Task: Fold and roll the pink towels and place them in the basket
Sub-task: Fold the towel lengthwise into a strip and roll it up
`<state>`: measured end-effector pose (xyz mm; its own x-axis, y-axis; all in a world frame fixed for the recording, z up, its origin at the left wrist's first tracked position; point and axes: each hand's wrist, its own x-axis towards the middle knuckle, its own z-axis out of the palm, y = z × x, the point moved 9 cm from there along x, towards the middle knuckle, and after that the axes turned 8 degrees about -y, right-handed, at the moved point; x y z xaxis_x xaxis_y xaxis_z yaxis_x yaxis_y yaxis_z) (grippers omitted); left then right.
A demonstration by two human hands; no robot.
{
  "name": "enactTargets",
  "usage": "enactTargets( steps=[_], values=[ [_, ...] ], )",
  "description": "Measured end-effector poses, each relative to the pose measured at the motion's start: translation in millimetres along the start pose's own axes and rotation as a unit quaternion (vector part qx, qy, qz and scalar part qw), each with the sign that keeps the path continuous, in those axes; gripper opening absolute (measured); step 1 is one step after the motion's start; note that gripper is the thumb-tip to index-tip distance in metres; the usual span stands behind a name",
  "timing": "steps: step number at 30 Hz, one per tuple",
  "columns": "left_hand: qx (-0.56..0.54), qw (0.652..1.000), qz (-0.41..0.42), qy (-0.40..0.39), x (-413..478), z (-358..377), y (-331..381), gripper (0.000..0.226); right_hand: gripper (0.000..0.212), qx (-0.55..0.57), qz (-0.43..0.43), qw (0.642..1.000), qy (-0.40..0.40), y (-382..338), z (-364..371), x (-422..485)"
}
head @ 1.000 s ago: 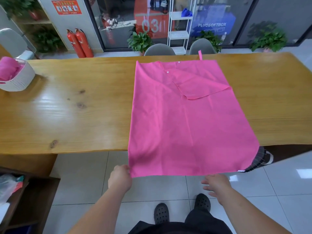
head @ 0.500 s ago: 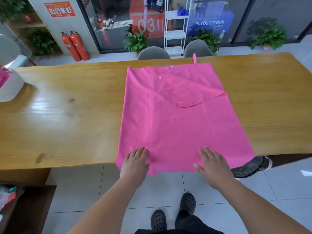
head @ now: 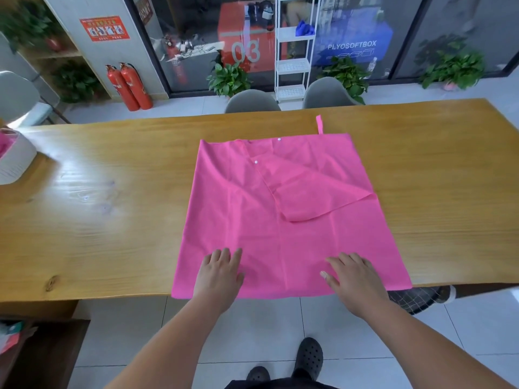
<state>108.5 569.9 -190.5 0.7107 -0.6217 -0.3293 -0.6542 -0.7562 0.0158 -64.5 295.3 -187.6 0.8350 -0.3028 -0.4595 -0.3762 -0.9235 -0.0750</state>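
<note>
On the desk [head: 112, 220] the pink towel [head: 252, 214] now lies spread, no longer hanging far off the near edge; one far corner is flipped over. The left hand [head: 219, 276] and right hand [head: 354, 279] press its near hem, each grip spread flat, seemingly smoothing before the first fold.

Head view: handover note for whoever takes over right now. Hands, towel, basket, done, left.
The left hand is open, lying flat on the pink towel near its front edge.
The right hand is open, flat on the same edge, holding nothing.
The pink towel is spread on the table, and its far right corner is flipped back onto it.
The basket is on the table at far left, partly out of frame, with something pink inside.
Done: towel laid out.
Left: flatten the corner, fold, roll, put it in the basket.
</note>
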Motion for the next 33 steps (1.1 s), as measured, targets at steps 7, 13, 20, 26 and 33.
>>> enactTargets(
  steps=[7, 13, 20, 26, 33],
  values=[
    [0.008, 0.998, 0.043, -0.034, 8, 4, 30, 0.073, 0.098, -0.019, 0.003, 1.0, 0.021, 21, 3, 2],
    [0.006, 0.997, 0.054, -0.055, 16, 7, 40, 0.072, 0.073, 0.009, 0.005, 1.0, -0.008, 39, 11, 11],
    [0.045, 0.997, 0.05, -0.036, 21, 0, 47, 0.068, 0.068, -0.003, -0.03, 0.999, 0.011, 46, 4, 13],
    [0.033, 0.999, 0.034, -0.023, 17, 0, 61, 0.066, 0.071, -0.046, -0.047, 0.997, 0.037, 49, 12, 10],
    [-0.006, 0.997, 0.047, -0.06, 24, 14, 70, 0.081, 0.061, -0.053, -0.082, 0.994, 0.053, 34, 1, 24]
  ],
)
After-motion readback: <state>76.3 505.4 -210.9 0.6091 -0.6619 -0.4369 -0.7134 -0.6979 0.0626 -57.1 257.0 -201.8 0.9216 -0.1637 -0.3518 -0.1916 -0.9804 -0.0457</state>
